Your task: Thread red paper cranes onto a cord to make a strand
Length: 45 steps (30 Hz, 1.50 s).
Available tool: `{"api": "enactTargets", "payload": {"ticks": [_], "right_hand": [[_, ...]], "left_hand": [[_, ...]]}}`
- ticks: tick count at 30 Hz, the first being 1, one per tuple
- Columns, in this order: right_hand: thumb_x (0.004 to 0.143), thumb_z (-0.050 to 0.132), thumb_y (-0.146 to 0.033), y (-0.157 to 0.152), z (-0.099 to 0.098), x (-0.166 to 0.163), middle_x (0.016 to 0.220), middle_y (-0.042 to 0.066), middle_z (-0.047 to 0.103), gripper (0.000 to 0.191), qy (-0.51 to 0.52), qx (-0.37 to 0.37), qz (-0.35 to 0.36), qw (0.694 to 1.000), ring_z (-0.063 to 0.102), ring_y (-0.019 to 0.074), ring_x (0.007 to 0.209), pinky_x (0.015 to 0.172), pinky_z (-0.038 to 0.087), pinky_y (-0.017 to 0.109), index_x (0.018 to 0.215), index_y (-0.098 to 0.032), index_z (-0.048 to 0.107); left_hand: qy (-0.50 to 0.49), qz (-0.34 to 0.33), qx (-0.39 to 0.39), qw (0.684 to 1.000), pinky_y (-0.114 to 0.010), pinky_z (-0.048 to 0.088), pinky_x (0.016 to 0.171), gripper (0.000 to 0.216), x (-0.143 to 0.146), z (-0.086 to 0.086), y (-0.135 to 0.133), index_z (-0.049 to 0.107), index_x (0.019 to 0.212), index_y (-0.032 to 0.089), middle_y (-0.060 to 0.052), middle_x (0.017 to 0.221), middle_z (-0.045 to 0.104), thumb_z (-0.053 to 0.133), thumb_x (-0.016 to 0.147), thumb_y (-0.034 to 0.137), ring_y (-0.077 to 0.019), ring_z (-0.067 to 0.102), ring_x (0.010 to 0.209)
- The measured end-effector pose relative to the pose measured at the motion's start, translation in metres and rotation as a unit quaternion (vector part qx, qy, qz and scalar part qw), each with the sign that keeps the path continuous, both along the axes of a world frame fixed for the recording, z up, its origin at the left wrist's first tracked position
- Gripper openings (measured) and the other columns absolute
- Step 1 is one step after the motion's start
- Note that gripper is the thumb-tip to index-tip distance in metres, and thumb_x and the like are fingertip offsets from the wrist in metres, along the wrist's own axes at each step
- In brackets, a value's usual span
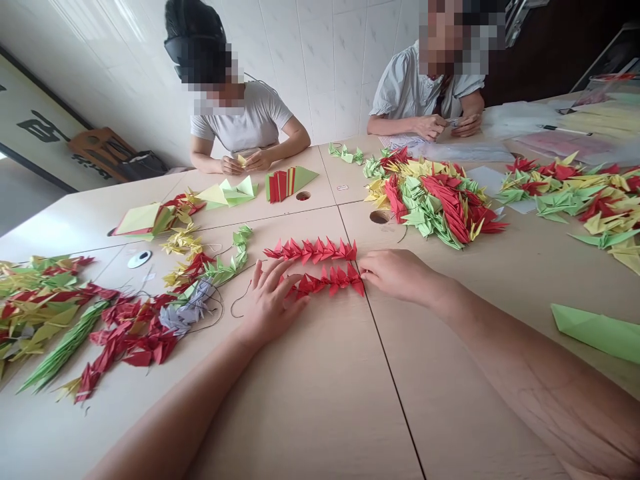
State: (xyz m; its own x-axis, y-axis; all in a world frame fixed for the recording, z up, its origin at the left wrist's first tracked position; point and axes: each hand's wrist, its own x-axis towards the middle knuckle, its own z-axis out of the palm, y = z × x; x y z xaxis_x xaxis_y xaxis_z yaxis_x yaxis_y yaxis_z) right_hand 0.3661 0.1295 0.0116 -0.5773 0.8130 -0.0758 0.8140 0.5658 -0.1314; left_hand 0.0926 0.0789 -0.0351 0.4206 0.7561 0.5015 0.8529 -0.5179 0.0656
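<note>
Spreads left hand on nearer red strand; curls right hand at its end, cannot tell if gripping; beyond, plastic bags with blurred contents.

Room: apparently a shared craft workroom
Worktop: jointed sections, cable holes
Handiwork: origami cranes, centre and both sides
People: two, facing across, upper frame
Wall: marbled panels, top

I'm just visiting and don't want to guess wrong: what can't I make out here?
All in the head view:
- Left end of the nearer red paper row: partly hidden by the left hand.
- Whatever the right hand may pinch: hidden by its curled fingers.
- Green folded paper: cut off by the right edge.
- Writing on the small label: too small.
</note>
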Motion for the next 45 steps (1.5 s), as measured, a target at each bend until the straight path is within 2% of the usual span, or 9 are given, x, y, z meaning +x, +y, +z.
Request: {"api": "enactTargets", "payload": {"ticks": [4,8,13,19,28,35,40,42,45], "right_hand": [[0.090,0.046,-0.021,-0.002,-0.003,-0.003,0.085,0.002,0.068,0.018,0.014,0.006,0.013,1.000,0.062,0.0171,0.078,0.057,0.030,0.027,0.081,-0.021,0.062],[0.090,0.045,-0.020,-0.003,-0.003,-0.005,0.085,0.002,0.069,0.019,0.033,0.007,0.027,0.999,0.063,0.0181,0.080,0.057,0.031,0.027,0.085,-0.022,0.064],[0.090,0.044,-0.019,-0.003,-0.002,-0.005,0.086,0.002,0.069,0.022,0.028,0.001,0.025,0.999,0.063,0.0173,0.079,0.058,0.032,0.027,0.087,-0.022,0.066],[0.090,0.043,-0.019,-0.002,-0.001,-0.002,0.084,0.002,0.068,0.024,0.035,0.000,0.023,0.999,0.062,0.0167,0.075,0.057,0.031,0.027,0.084,-0.022,0.066],[0.088,0.045,-0.016,-0.004,0.012,0.000,0.083,0.002,0.068,0.022,0.003,-0.027,-0.004,1.000,0.061,0.0170,0.075,0.057,0.031,0.027,0.077,-0.020,0.064],[0.089,0.051,-0.018,-0.003,0.011,0.008,0.088,0.003,0.068,0.015,0.006,-0.036,-0.013,0.999,0.062,0.0193,0.083,0.061,0.035,0.028,0.084,-0.021,0.065],[0.092,0.055,-0.026,-0.004,-0.003,-0.007,0.097,0.007,0.067,0.016,0.090,0.054,0.022,0.994,0.059,0.0210,0.096,0.079,0.042,0.030,0.094,-0.017,0.067],[0.094,0.051,-0.025,-0.005,-0.010,-0.014,0.097,0.008,0.067,0.020,0.110,0.087,0.044,0.989,0.058,0.0215,0.096,0.085,0.041,0.032,0.097,-0.016,0.069],[0.095,0.046,-0.017,-0.005,-0.020,-0.020,0.098,0.009,0.068,0.025,0.125,0.108,0.051,0.985,0.056,0.0222,0.096,0.085,0.042,0.033,0.105,-0.015,0.068]], "left_hand": [[0.038,-0.013,0.011,0.999,-0.064,0.011,0.115,0.030,0.019,0.010,-0.003,0.061,0.107,0.024,-0.011,0.134,0.055,0.059,0.086,0.044,-0.0322,0.042,0.131],[0.055,-0.039,-0.015,0.998,-0.065,0.009,0.115,0.033,0.045,0.017,0.002,0.060,0.112,0.024,-0.011,0.139,0.051,0.059,0.086,0.043,-0.0331,0.036,0.136],[0.073,-0.031,-0.032,0.996,-0.069,0.011,0.113,0.014,0.064,0.012,0.011,0.063,0.095,0.023,-0.008,0.133,0.056,0.056,0.089,0.034,-0.0343,0.037,0.136],[0.068,-0.035,0.005,0.997,-0.068,0.012,0.114,0.011,0.062,0.004,0.012,0.062,0.094,0.022,-0.007,0.128,0.061,0.052,0.091,0.025,-0.0316,0.041,0.133],[0.044,-0.033,0.004,0.998,-0.066,0.011,0.115,0.014,0.059,0.000,0.012,0.064,0.098,0.023,-0.006,0.126,0.062,0.054,0.088,0.021,-0.0301,0.043,0.132],[0.033,-0.032,-0.004,0.999,-0.065,0.013,0.115,0.015,0.059,0.001,0.011,0.062,0.101,0.022,-0.006,0.123,0.064,0.052,0.091,0.029,-0.0309,0.044,0.131],[0.011,-0.034,-0.014,0.999,-0.063,0.010,0.116,0.015,0.060,0.001,0.011,0.062,0.103,0.023,-0.003,0.107,0.070,0.052,0.091,0.028,-0.0284,0.048,0.127],[0.008,-0.040,-0.016,0.999,-0.062,0.009,0.116,0.015,0.060,0.001,0.011,0.062,0.102,0.023,-0.002,0.106,0.070,0.052,0.092,0.028,-0.0278,0.049,0.126],[0.009,-0.055,-0.023,0.998,-0.062,0.008,0.116,0.016,0.060,0.002,0.010,0.063,0.102,0.024,-0.002,0.108,0.070,0.051,0.092,0.026,-0.0275,0.049,0.126]]}}
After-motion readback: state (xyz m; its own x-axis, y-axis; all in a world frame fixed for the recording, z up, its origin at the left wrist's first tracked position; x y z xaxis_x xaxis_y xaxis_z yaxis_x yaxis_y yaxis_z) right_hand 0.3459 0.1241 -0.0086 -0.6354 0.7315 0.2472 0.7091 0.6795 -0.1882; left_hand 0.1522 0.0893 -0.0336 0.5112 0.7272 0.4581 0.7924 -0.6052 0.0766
